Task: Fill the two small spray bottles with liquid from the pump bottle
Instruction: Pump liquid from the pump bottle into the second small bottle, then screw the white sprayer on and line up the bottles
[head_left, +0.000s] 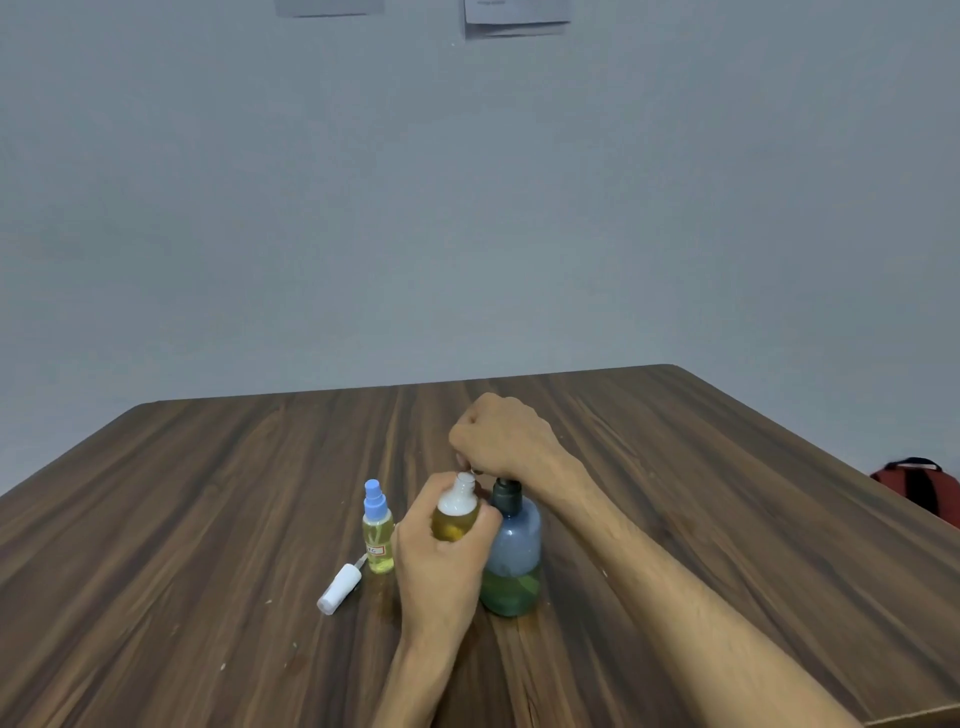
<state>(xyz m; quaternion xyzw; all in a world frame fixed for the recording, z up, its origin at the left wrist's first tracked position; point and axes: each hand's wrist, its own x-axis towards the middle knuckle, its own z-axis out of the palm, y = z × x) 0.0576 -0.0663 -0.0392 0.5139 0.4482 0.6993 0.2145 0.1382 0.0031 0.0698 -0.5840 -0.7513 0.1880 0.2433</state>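
Left hand: the left hand (441, 551) is wrapped round an uncapped small spray bottle (457, 512), fingers and thumb curled about its body, holding it upright and lifted beside the pump bottle's neck.
Held bottle: clear plastic with yellowish liquid in its lower part; its open mouth sits just under the pump's spout (the spout itself is mostly hidden by fingers).
Right hand: the right hand (501, 436) sits on top of the pump head, fingers curled down over it in a loose fist, so it grips the pump head from above.
Pump bottle: the pump bottle (511, 561) stands upright on the table, near centre, just right of the held bottle; bluish translucent body with a dark collar, greenish liquid filling roughly the bottom third.
Second bottle: another small spray bottle (377, 530) stands upright to the left, with a blue spray top on, yellow liquid inside and a small label on its front.
Loose part: a white spray cap (338, 590) lies on its side, near and left of the blue-topped bottle, its thin tube pointing toward that bottle.
Table: a dark wood-grain table (727, 493) carries everything.
Surroundings: a red bag (917, 486) shows past the right edge; a grey wall (467, 208) stands behind with sheets of paper (517, 18) fixed high up.
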